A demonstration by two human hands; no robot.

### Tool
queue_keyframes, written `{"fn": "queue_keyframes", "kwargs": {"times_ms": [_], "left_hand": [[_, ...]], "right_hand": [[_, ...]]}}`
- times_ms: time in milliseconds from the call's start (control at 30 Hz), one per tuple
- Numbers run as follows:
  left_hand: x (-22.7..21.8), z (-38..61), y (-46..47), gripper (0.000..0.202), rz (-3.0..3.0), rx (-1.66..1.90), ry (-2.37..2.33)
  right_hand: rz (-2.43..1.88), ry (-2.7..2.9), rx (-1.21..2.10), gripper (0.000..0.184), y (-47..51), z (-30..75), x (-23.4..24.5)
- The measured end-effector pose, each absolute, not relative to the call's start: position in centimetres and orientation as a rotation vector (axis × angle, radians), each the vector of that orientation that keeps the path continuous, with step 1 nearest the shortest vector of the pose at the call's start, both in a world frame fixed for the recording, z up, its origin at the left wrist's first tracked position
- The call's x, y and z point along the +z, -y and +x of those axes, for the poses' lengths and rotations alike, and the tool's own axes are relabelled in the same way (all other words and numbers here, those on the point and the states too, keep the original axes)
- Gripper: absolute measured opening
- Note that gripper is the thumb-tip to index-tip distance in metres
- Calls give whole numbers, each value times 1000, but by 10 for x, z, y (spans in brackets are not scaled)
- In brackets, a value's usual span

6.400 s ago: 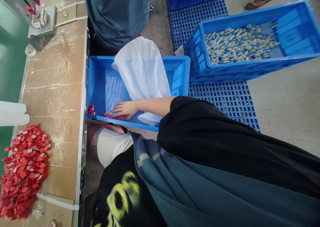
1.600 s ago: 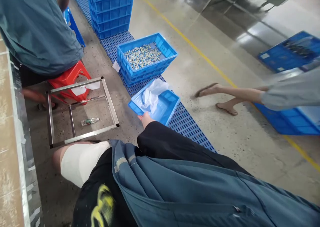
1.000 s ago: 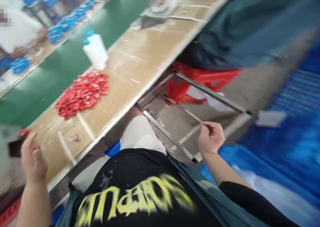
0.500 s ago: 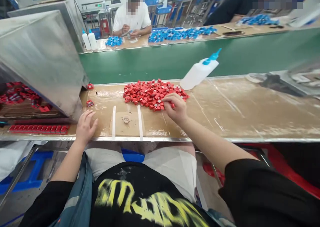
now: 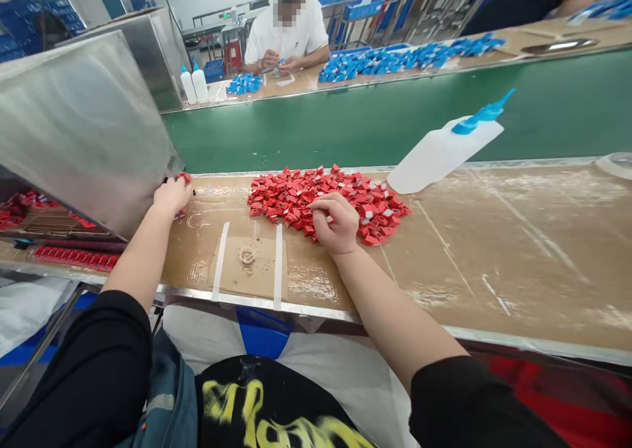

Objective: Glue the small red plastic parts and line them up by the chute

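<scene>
My left hand (image 5: pixel 172 195) reaches to the far edge of the bench, beside the lower corner of the metal box. Its fingers close around a small red plastic part (image 5: pixel 184 177), and a second red part (image 5: pixel 180 215) lies just under the hand. My right hand (image 5: pixel 338 223) hovers at the front of a heap of small red plastic parts (image 5: pixel 286 197), thumb and fingers curled together in a pinch. Whatever is between those fingertips is too small to make out. Nearer me, a small round ring-like piece (image 5: pixel 247 255) sits on a taped cardboard square (image 5: pixel 232 273).
A white squeeze bottle with a blue nozzle (image 5: pixel 439 155) tilts behind the heap. The metal box (image 5: pixel 83 125) stands at left, a row of red parts (image 5: pixel 74 257) before it. Across the green belt (image 5: pixel 296 128), a co-worker (image 5: pixel 286 39) handles blue parts (image 5: pixel 365 66).
My left hand has moved from the bench's front forward to the red part by the metal box. My right hand stays pinched at the heap. The view has shifted.
</scene>
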State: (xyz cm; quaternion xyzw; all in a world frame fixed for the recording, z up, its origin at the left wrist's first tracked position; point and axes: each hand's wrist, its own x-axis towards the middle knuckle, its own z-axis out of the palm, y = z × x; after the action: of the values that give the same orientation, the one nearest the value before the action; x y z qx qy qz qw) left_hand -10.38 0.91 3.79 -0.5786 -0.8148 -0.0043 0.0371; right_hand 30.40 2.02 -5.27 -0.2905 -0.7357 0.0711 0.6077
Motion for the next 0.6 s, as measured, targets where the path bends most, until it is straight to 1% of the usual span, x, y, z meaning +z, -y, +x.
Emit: {"fn": "queue_keyframes", "kwargs": {"times_ms": [100,167,200,267,367,433,500,567,600], "left_hand": [[34,-108,20,58,-1763,265,2571],[25,-110,38,49,-1793,327,2522],[20,-109,43,42,-1821,279,2492],[11,-103,43,32,-1894,64,2425],[2,-72,38,25,-2024,-207,2333],[-1,-47,41,21,-2170,-196,2237],[-4,-36,54,25,-2210,-219,2140],[-9,-47,82,39,-2232,-336,1979],[-12,-61,103,41,-2255,-388,1891]], "right_hand": [[-664,1702,230,15,-21,301,-48],[-688,1718,235,16,-21,298,-44],[-708,1731,226,17,-22,297,-42],[-744,1761,202,18,-24,297,-40],[-758,1825,196,17,-21,297,-41],[-773,1871,197,15,-17,297,-43],[-804,1878,158,14,-16,298,-48],[-819,1808,77,14,-22,301,-56],[-809,1767,48,13,-25,303,-61]]}}
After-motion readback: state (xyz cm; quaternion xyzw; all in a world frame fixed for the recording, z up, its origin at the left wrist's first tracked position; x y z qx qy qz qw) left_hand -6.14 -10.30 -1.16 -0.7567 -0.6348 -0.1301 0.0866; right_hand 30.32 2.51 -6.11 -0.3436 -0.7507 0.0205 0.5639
